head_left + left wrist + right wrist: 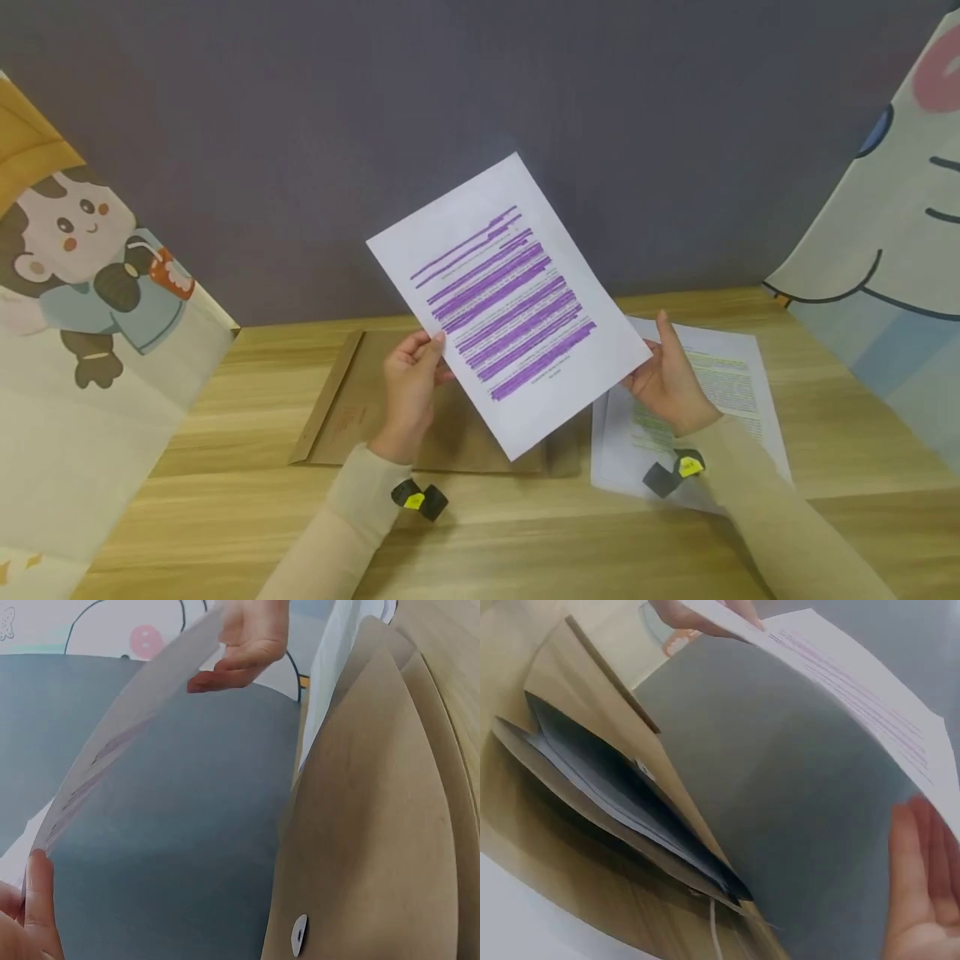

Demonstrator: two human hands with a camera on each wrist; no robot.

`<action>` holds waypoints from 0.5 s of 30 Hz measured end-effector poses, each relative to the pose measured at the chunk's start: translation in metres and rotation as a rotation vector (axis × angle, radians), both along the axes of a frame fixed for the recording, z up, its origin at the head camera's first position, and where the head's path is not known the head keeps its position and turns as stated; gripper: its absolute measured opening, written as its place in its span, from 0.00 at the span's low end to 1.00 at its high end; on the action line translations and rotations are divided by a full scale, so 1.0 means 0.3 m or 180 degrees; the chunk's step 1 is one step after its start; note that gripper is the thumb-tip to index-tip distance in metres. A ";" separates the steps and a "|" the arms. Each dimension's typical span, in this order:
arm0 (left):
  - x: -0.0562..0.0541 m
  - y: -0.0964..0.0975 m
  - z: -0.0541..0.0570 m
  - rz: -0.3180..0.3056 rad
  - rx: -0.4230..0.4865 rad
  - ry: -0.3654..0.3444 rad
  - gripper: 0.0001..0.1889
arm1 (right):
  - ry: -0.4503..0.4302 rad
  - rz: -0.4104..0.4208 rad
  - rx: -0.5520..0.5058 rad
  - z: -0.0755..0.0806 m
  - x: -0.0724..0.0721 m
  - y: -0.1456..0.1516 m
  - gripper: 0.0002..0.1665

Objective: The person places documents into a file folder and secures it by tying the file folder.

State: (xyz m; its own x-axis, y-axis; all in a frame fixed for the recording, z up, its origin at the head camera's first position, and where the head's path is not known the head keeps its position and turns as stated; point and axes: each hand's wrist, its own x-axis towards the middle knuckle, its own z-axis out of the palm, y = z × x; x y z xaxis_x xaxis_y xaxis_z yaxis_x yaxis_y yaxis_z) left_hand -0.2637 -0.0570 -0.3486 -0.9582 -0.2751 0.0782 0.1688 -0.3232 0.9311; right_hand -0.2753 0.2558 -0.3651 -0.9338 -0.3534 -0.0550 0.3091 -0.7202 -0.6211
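Note:
A white printed sheet of paper with many purple-marked lines is held up and tilted in the head view. My left hand pinches its left edge, thumb on the printed face. At the lower right corner is my right hand, thumb pointing up away from the sheet. In the right wrist view its fingers are straight and touch the underside. Below the sheet, a brown paper envelope lies on the table; its mouth gapes in the right wrist view, with a dark inside. A round white button shows on it.
Under my right hand lie white printed sheets with yellow-green marked lines. The wooden table meets a dark grey wall at the back. Panels with cartoon drawings stand on the left and right.

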 end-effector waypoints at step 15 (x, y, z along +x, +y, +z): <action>0.005 0.006 0.019 -0.0038 0.0015 0.0014 0.06 | 0.0527 0.0564 0.1454 -0.042 0.068 -0.067 0.18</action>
